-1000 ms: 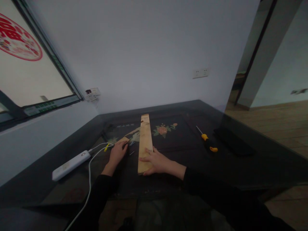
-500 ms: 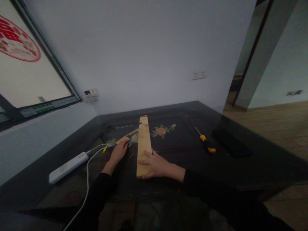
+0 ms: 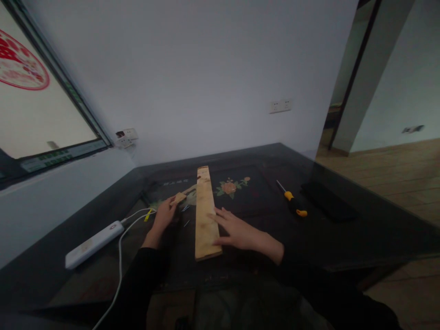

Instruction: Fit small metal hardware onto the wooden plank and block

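Note:
A long pale wooden board [image 3: 205, 215] lies lengthwise on the dark table, pointing away from me. My right hand [image 3: 237, 230] is at its right edge near the close end, fingers apart, with the fingertips at or just over the wood. Left of the board, my left hand [image 3: 165, 215] is closed around the near end of a small wooden block [image 3: 179, 198]. A few thin screws or nails [image 3: 186, 208] lie between that hand and the board; they are too small to tell which.
On the right side of the table [image 3: 261, 201] lie a yellow-and-black screwdriver [image 3: 291, 200] and a flat black object [image 3: 328, 201]. A white power strip [image 3: 94, 245] sits at the left, its white cable [image 3: 120, 256] running toward me. Wall and window stand behind.
My right hand has loosened from the board and slid right, its fingers opening. My left hand has shifted slightly with the block. The whole view has turned a little.

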`<state>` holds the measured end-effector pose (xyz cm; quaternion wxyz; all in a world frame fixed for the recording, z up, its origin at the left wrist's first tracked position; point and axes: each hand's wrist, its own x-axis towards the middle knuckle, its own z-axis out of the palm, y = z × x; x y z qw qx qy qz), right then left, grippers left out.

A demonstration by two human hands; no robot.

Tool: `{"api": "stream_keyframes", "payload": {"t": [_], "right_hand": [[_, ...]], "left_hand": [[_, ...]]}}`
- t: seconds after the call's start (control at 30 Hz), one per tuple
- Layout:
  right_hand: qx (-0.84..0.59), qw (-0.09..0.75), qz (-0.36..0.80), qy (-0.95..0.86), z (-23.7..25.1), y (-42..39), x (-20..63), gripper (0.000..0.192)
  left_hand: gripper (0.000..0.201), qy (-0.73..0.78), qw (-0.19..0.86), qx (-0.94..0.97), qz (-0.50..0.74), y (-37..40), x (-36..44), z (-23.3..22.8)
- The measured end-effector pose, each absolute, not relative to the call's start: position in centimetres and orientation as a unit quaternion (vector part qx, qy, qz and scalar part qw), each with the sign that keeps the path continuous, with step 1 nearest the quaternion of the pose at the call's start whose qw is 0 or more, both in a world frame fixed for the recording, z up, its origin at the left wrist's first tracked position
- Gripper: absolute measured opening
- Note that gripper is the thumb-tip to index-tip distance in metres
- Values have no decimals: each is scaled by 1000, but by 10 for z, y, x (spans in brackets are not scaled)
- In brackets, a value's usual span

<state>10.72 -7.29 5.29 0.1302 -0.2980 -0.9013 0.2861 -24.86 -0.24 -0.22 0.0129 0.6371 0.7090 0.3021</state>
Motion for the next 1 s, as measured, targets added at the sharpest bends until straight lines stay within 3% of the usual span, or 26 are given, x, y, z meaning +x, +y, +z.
{"api": "stream_keyframes", "payload": {"t": [0.2, 0.4, 0.77, 1.0], "right_hand": [[-446, 258, 140, -846, 36, -56, 216, 62], [-580, 239, -71, -776, -10, -37, 323, 56], [-623, 164, -83, -761, -10, -28, 318, 46], [-624, 159, -87, -760, -10, -27, 317, 42]], "left_hand": [[24, 695, 47, 669, 261, -31, -255, -2], [28, 669, 50, 702, 237, -53, -243, -4], [12, 678, -15, 729, 93, -73, -187, 11], [16, 675, 3, 722, 152, -50, -203, 18]]}}
